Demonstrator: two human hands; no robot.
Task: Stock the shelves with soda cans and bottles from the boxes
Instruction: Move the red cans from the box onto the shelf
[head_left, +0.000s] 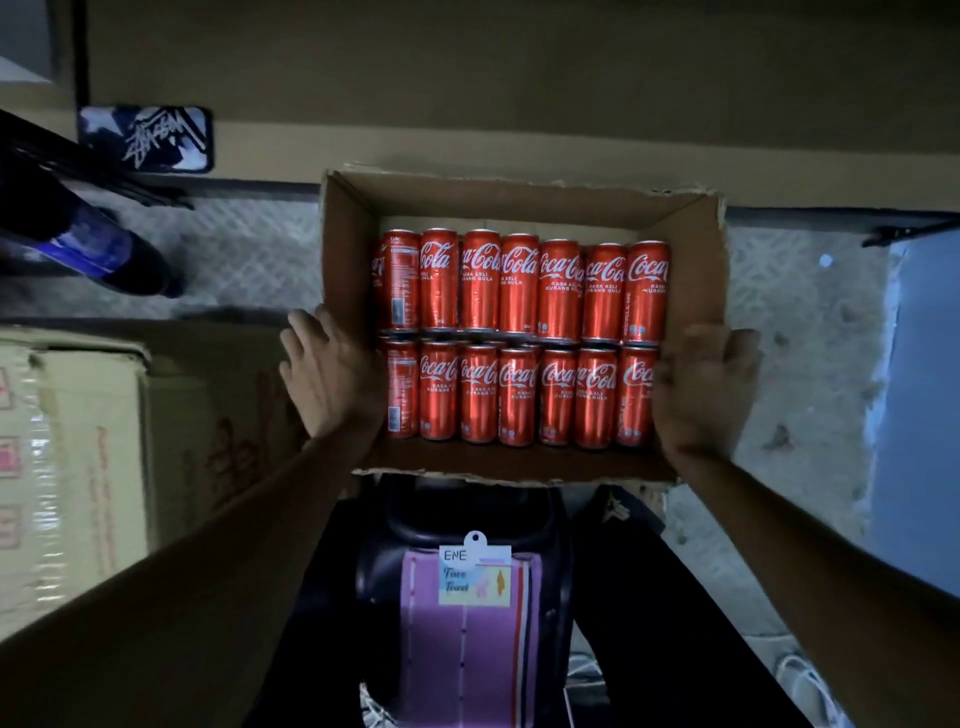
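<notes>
Hands pressed in on the open cardboard box (693, 234) from either side in the head view, well apart with the whole box between them. The left hand (332, 374) lay flat against the outer left wall, fingers straight. The right hand (701, 389) sat against the right wall, but blur hid whether its fingers were flat or hooked over the rim. Between the two hands the soda cans (519, 338) lay on their sides in two rows, filling the box floor. A sealed carton (72, 467) stood outside the left hand, and a blue-labelled bottle (104, 249) lay beyond it. Between the forearms, nearer the body, sat a purple towel (467, 639) with a paper tag.

By the look of it the step was bringing the box into place, not yet unloading, since no can was in hand. The next move would call for setting the box down steady, freeing a hand, and picking cans from a row for the shelf.
</notes>
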